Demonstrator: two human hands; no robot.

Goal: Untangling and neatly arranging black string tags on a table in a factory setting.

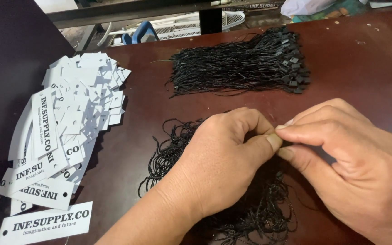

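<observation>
Black string loops (pixel 178 149), a loose tangle of thin hang-tag cords, lie on the dark red-brown bench (pixel 355 68) directly under and between the two hands, spreading from the left of the left wrist down toward the near edge. What the fingertips pinch is hidden at the point where they meet, most likely one cord end, though it is too small to make out. The left hand (pixel 223 163) is curled, thumb pressed to forefinger, and the right hand (pixel 350 159) comes in from the right with its thumb and forefinger closed against the left hand's tips; both hands meet above the middle of the tangle, so neither is nearer than the other.

Farther back on the bench lies a tidy bundle of black cords (pixel 237 66), its long axis running left to right, with the small square black plastic locks (pixel 296 68) gathered at its right end. It sits well apart from the hands, straight beyond them.

To the left, a heap of white card tags (pixel 75 109) fans out: small squarish ones with punched holes at the back, long narrow rectangular ones with black print at the front, overlapping at many angles. Beyond the bench a white mesh object (pixel 196 25) and some crumpled cloth (pixel 314 7) show
</observation>
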